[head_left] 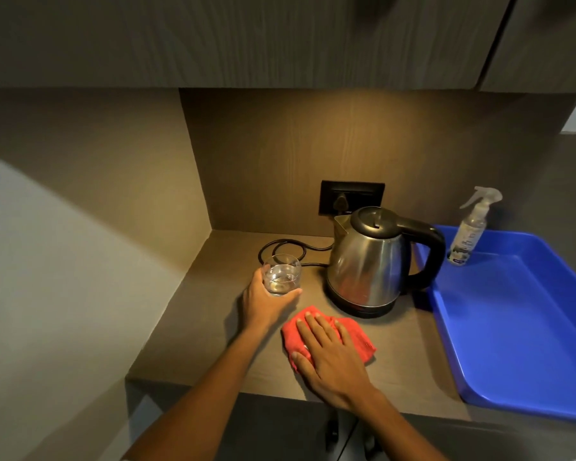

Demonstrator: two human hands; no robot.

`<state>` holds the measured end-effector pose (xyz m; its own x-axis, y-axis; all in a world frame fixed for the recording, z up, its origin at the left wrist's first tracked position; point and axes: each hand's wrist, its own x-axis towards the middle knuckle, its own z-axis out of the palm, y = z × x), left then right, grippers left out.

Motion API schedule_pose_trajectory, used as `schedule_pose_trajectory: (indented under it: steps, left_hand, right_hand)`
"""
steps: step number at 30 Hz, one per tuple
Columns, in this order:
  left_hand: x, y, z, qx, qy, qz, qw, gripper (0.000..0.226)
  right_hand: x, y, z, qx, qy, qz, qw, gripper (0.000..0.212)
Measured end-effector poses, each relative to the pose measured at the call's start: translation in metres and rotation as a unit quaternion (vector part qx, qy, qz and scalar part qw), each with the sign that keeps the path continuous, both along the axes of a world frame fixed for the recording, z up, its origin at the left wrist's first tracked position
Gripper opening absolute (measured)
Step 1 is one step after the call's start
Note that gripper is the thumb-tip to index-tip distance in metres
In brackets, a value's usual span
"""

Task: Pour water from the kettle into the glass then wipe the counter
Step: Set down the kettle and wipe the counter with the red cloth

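Head view, wiping stage. The left hand [268,301] is wrapped around the glass [281,274], which holds water and sits at the counter's [193,344] left side, near the side wall. The right hand [330,354] lies flat, fingers spread, pressing the red cloth [356,334] onto the counter just in front of the kettle [369,261]. The kettle stands upright on its base, lid closed, handle toward the tray [519,327] on the right; its cord [280,247] loops behind the glass. A spray bottle [469,231] stands in the tray's far corner.

The pour appears complete. The cloth lies between glass and kettle, its long axis running left to right, directly under the right hand, which is the nearer one for wiping. Open room lies toward the front edge and leftward in front of the glass; kettle base and tray rim bound strokes to the rear and right. A leftward sweep risks nudging the glass unless it is lifted.
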<state>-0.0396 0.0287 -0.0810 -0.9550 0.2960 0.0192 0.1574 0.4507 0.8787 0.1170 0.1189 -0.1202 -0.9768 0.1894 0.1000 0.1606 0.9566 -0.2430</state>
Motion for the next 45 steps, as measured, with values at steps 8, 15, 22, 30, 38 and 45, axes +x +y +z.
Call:
schedule_pose_trajectory:
  steps: [8, 15, 22, 30, 38, 45]
  left_hand:
    - [-0.014, -0.032, 0.009, 0.005, 0.015, 0.007, 1.0, 0.105]
    - [-0.021, -0.082, 0.02, -0.019, 0.067, 0.059, 0.996, 0.098]
    - [-0.012, -0.133, 0.024, -0.011, 0.097, 0.08, 0.992, 0.086]
    - [-0.002, -0.123, 0.032, -0.019, 0.084, 0.066, 0.994, 0.094]
    - [0.002, -0.066, 0.026, -0.018, 0.062, 0.011, 0.998, 0.103]
    - [0.0, -0.033, 0.012, -0.014, 0.022, -0.036, 0.999, 0.103]
  right_hand:
    - [-0.047, 0.003, 0.003, -0.032, -0.014, -0.063, 0.997, 0.068]
    - [-0.106, 0.001, 0.009, -0.062, -0.03, -0.127, 0.99, 0.068]
    - [-0.156, -0.013, 0.017, -0.05, -0.054, -0.022, 0.997, 0.068]
    - [-0.101, -0.046, 0.004, -0.017, 0.0, 0.115, 0.993, 0.066]
    - [-0.015, -0.03, -0.003, 0.0, 0.009, 0.037, 0.999, 0.064]
    - [0.014, 0.005, -0.003, 0.005, 0.01, -0.188, 0.982, 0.064]
